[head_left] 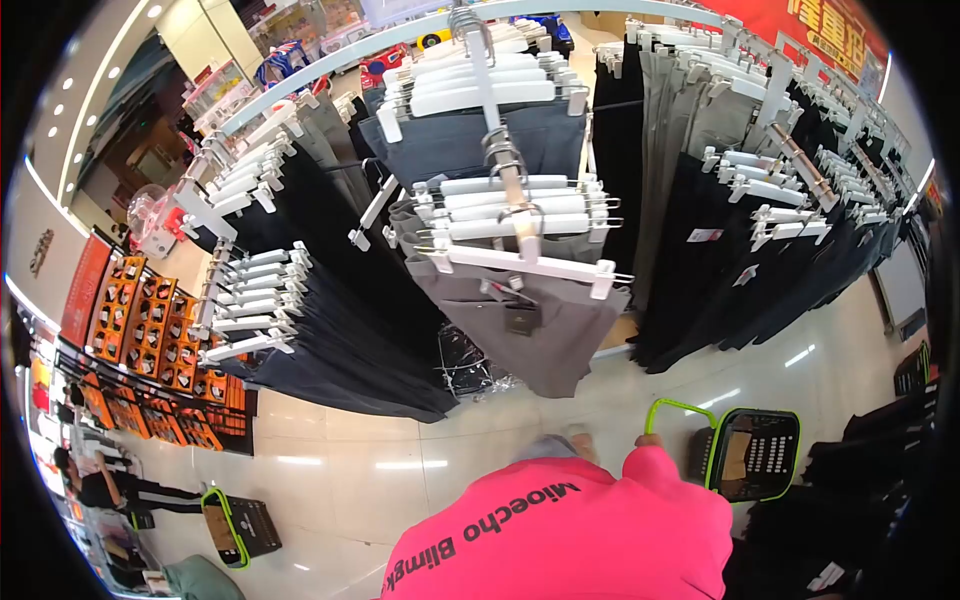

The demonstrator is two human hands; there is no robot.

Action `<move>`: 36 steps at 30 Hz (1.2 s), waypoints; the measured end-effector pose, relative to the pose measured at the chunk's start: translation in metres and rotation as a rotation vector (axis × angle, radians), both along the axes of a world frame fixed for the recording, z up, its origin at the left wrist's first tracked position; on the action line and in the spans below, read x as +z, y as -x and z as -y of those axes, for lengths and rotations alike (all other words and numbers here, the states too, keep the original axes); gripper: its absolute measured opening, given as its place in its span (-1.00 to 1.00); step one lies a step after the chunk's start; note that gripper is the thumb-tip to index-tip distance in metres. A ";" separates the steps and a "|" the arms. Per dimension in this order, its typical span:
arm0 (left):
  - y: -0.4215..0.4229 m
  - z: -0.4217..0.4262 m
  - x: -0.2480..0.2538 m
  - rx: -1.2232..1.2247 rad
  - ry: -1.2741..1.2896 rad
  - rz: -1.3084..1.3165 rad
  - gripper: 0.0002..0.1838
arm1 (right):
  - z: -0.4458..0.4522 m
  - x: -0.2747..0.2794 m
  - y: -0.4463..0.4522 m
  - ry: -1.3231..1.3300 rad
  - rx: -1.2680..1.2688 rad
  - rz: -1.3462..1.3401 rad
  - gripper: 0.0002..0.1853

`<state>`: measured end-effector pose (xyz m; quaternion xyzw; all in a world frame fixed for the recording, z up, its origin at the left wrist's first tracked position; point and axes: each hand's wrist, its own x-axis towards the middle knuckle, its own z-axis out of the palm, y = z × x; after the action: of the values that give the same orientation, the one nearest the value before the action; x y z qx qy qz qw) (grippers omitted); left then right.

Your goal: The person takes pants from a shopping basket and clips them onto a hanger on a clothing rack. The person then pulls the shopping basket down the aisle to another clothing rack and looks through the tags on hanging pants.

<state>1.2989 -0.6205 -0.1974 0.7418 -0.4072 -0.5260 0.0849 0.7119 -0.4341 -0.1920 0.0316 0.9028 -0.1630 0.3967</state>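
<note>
My right hand (648,440) is closed on the end of a bright green handle. That handle belongs to a black shopping basket (757,490) with a green rim, low at my right side. A brown item (737,456) lies inside the basket; its kind is unclear. My left hand is outside the view; the pink top (560,530) I wear fills the lower middle. In front of me, grey trousers (530,325) with a dark tag hang from a white clip hanger (530,264) at the near end of a rack arm.
Dark trousers (340,350) hang at left, more trousers (700,260) at right. An orange display stand (150,335) is farther left. Another green-rimmed basket (243,530) stands on the tiled floor (350,485) near a person in dark clothes (100,488). Dark garments (860,480) line the right edge.
</note>
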 end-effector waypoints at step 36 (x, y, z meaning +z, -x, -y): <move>-0.306 0.574 -0.019 -0.647 -0.167 0.037 -0.82 | 0.318 0.008 -0.559 0.392 -0.088 0.019 -0.54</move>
<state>1.6054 -1.1943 -0.2160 0.5880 -0.5784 -0.5438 -0.1549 1.2708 -0.7516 -0.1843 -0.0051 0.8478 -0.3527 0.3960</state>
